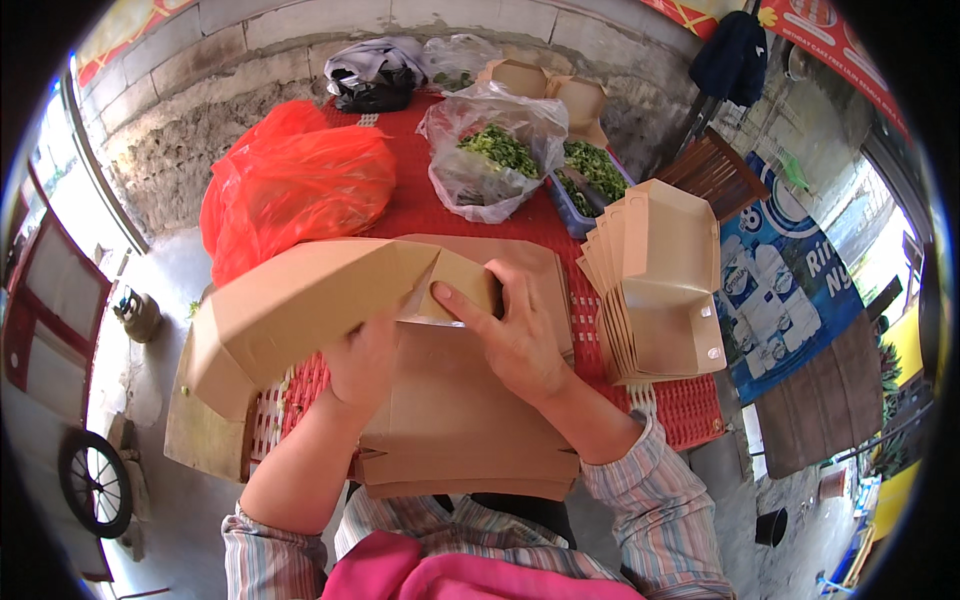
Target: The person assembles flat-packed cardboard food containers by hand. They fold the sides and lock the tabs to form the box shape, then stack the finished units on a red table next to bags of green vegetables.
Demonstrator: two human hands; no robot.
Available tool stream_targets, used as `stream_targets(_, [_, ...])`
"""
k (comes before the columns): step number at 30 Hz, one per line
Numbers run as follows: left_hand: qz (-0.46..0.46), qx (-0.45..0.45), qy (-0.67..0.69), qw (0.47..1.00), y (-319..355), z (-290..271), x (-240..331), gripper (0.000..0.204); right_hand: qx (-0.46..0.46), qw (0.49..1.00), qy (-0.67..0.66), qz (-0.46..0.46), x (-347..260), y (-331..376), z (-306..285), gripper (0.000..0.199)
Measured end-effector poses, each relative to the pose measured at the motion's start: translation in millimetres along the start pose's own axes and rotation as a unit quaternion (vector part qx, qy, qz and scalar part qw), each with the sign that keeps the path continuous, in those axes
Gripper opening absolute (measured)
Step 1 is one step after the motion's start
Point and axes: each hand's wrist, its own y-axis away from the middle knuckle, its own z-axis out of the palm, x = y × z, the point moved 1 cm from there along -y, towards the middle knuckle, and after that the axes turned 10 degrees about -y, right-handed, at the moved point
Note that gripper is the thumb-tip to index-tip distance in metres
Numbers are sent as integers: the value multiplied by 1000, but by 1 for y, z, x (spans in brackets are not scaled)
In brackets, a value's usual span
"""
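Holding the brown box (290, 305) left of frame centre, with the right hand (525, 345) clamped by thumb and fingers on its corner; cannot tell for the blurred left hand (362, 365). Could crease that corner by overpressing, or spill the box stack (672, 330) at frame right by swinging wide.

From my remote seat I judge this a small food stall by the stacked open brown cardboard boxes (672, 240) at right, the clear plastic bag (455, 182) of chopped greens (500, 150) far off, and the red printed banner (850, 62) far right.
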Motion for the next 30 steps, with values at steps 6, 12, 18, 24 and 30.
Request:
stream_targets(6, [92,24,-186,978,-8,8,3,14,62,998,24,16,12,-2,-9,58])
stream_targets(12, [113,-60,-260,957,4,19,4,19,102,994,13,31,1,-8,-15,46])
stream_targets(18, [154,-132,-352,914,13,12,8,21,160,986,-30,22,1,-9,-14,28])
stream_targets(24, [159,-149,-367,905,11,10,6,22,206,956,-192,79,3,-10,-12,15])
stream_targets(30, [134,-152,-332,921,6,16,2,23,190,936,-258,143,8,-3,-9,12])
